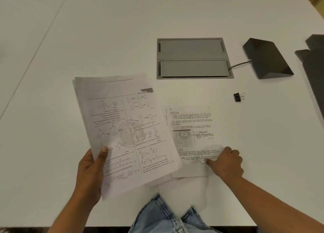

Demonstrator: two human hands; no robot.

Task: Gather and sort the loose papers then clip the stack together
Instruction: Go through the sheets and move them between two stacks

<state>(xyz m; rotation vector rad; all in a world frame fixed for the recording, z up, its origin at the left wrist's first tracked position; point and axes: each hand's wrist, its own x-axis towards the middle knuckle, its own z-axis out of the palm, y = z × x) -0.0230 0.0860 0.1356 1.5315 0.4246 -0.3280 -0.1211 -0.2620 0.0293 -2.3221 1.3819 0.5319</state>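
Note:
My left hand [91, 169] grips a stack of printed sheets with chemistry diagrams [126, 127] by its lower left edge, thumb on top, lifted above the white table [105, 40]. To its right a handwritten sheet [192, 136] lies flat on the table, partly under the stack. My right hand [226, 161] pinches that sheet's lower right corner with curled fingers. A black binder clip [238, 97] sits alone on the table, up and to the right of the handwritten sheet.
A grey cable hatch [192, 58] is set into the table behind the papers. A dark wedge-shaped box [266, 58] with a cord stands to its right, and dark flat pieces [313, 61] lie at the right edge. Another paper edge [180, 177] peeks out below.

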